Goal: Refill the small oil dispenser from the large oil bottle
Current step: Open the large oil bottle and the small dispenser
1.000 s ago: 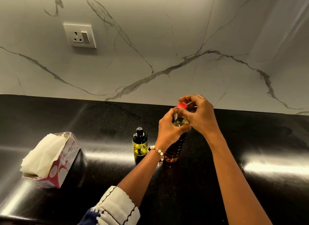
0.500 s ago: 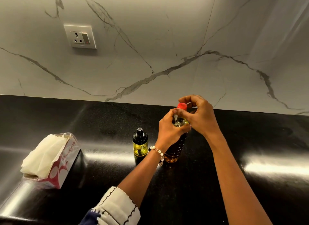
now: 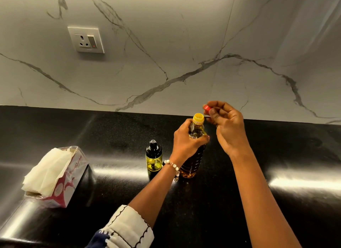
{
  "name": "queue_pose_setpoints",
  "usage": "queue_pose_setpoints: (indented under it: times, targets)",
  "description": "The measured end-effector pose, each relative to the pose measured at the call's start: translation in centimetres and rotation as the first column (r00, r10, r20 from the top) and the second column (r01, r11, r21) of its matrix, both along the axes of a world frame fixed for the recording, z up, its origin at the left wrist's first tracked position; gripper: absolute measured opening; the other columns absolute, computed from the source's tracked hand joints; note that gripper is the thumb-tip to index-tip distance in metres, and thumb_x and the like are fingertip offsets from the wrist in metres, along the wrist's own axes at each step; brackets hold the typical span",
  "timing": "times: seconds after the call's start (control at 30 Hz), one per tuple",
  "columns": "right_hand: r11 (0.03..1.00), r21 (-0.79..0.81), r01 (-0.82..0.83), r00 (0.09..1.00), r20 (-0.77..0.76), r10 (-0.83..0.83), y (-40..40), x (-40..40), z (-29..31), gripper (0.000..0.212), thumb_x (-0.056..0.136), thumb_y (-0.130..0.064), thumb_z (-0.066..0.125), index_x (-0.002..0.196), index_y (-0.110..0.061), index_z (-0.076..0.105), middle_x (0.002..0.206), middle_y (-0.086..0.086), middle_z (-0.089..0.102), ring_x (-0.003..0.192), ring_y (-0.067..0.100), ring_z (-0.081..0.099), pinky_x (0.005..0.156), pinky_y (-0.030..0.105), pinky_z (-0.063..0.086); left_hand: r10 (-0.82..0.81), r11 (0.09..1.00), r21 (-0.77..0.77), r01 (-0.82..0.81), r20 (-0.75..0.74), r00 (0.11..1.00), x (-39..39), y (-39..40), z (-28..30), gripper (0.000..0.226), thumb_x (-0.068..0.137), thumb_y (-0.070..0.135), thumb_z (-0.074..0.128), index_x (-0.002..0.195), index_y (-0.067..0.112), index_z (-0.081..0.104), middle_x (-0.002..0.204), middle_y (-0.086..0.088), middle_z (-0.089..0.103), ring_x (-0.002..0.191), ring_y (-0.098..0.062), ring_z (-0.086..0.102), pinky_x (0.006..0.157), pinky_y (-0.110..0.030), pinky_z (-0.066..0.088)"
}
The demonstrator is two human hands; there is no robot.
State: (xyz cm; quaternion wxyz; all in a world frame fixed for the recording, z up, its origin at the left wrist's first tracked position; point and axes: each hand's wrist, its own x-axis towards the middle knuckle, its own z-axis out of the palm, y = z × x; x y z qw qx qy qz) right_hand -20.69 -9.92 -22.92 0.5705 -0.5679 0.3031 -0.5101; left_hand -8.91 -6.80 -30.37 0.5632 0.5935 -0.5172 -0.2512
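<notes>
The left hand (image 3: 186,139) grips the large oil bottle (image 3: 193,155) round its shoulder, fingers curled just under the yellow neck (image 3: 198,118) – the bottle stands upright on the black counter (image 3: 110,133). The right hand (image 3: 227,129) pinches the red cap (image 3: 207,108) between thumb and fingertips, just above and right of the open mouth, not touching it. The small oil dispenser (image 3: 153,158) stands just left of the left wrist – its black top on.
</notes>
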Motion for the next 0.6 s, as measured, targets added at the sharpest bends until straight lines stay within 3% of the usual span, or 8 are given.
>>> queue_pose_setpoints:
  times: [0.07, 0.13, 0.2, 0.27, 0.37, 0.43, 0.5, 0.6]
  targets:
    - [0.975, 0.216, -0.051, 0.958, 0.286, -0.013, -0.3, -0.6, 0.0, 0.017, 0.088, -0.011, 0.06, 0.103, -0.016, 0.065, 0.1, 0.006, 0.068, 0.093, 0.018, 0.065, 0.076, 0.026, 0.054, 0.001, 1.0, 0.007, -0.001, -0.004, 1.0, 0.0, 0.1, 0.1, 0.039, 0.07, 0.024, 0.082, 0.101, 0.025, 0.057, 0.092, 0.007, 0.064, 0.084, -0.005, 0.062, 0.074, -0.017, 0.049]
    - [0.901, 0.414, -0.129, 0.851, 0.512, -0.114, -0.6, -1.5, -0.8, 0.027, 0.076, -0.019, 0.069, 0.103, -0.016, 0.066, 0.099, 0.005, 0.065, 0.088, 0.015, 0.063, 0.068, 0.023, 0.055, -0.004, 1.0, 0.01, 0.004, -0.009, 1.0, 0.0, 0.2, 0.1, 0.039, 0.071, 0.023, 0.082, 0.101, 0.025, 0.057, 0.092, 0.006, 0.064, 0.084, -0.005, 0.062, 0.074, -0.016, 0.049]
    - [0.831, 0.535, -0.152, 0.775, 0.587, -0.235, -0.9, -2.5, -2.1, 0.042, 0.068, -0.023, 0.074, 0.108, -0.014, 0.067, 0.106, 0.005, 0.061, 0.088, 0.013, 0.06, 0.065, 0.021, 0.055, -0.01, 1.0, 0.01, 0.01, -0.013, 1.0, 0.0, 0.2, 0.0, 0.039, 0.072, 0.022, 0.081, 0.102, 0.024, 0.057, 0.093, 0.005, 0.064, 0.085, -0.006, 0.062, 0.074, -0.014, 0.047]
    - [0.776, 0.614, -0.148, 0.759, 0.574, -0.309, -1.0, -3.5, -3.8, 0.052, 0.067, -0.028, 0.075, 0.116, -0.012, 0.065, 0.111, 0.007, 0.056, 0.086, 0.011, 0.058, 0.064, 0.021, 0.055, -0.008, 1.0, 0.008, 0.008, -0.003, 1.0, 0.0, 0.2, 0.0, 0.04, 0.072, 0.024, 0.081, 0.104, 0.023, 0.057, 0.095, 0.005, 0.064, 0.087, -0.006, 0.062, 0.075, -0.015, 0.047]
    - [0.705, 0.704, -0.087, 0.826, 0.447, -0.344, -0.7, -4.5, -6.4, 0.05, 0.073, -0.033, 0.072, 0.115, -0.008, 0.066, 0.108, 0.01, 0.057, 0.085, 0.012, 0.059, 0.062, 0.021, 0.056, -0.006, 1.0, -0.008, 0.006, 0.003, 1.0, 0.0, 0.2, -0.2, 0.041, 0.072, 0.025, 0.081, 0.106, 0.021, 0.058, 0.095, 0.004, 0.065, 0.087, -0.007, 0.063, 0.078, -0.018, 0.05]
    - [0.67, 0.742, 0.035, 0.903, 0.263, -0.338, -0.4, -4.8, -8.2, 0.038, 0.081, -0.032, 0.069, 0.109, -0.005, 0.067, 0.101, 0.012, 0.065, 0.08, 0.013, 0.064, 0.06, 0.022, 0.056, -0.003, 1.0, -0.017, 0.003, 0.0, 1.0, 0.0, 0.1, -0.3, 0.042, 0.071, 0.025, 0.081, 0.106, 0.019, 0.058, 0.094, 0.003, 0.065, 0.086, -0.008, 0.063, 0.079, -0.021, 0.052]
    - [0.684, 0.694, 0.224, 0.946, 0.015, -0.324, -0.3, -4.7, -10.5, 0.03, 0.09, -0.028, 0.063, 0.102, -0.001, 0.068, 0.086, 0.012, 0.067, 0.068, 0.013, 0.064, 0.056, 0.022, 0.053, -0.002, 1.0, -0.021, 0.002, -0.009, 1.0, 0.0, 0.2, -0.5, 0.044, 0.07, 0.027, 0.082, 0.106, 0.02, 0.058, 0.094, 0.003, 0.065, 0.086, -0.009, 0.063, 0.079, -0.024, 0.053]
    - [0.718, 0.536, 0.444, 0.895, -0.293, -0.335, 0.2, -4.6, -14.1, 0.026, 0.092, -0.022, 0.062, 0.089, 0.004, 0.069, 0.076, 0.014, 0.067, 0.058, 0.015, 0.062, 0.054, 0.024, 0.052, -0.014, 1.0, 0.001, 0.014, -0.049, 0.999, -0.1, 0.4, -0.6, 0.05, 0.069, 0.03, 0.084, 0.11, 0.022, 0.057, 0.098, 0.004, 0.066, 0.091, -0.009, 0.064, 0.083, -0.024, 0.053]
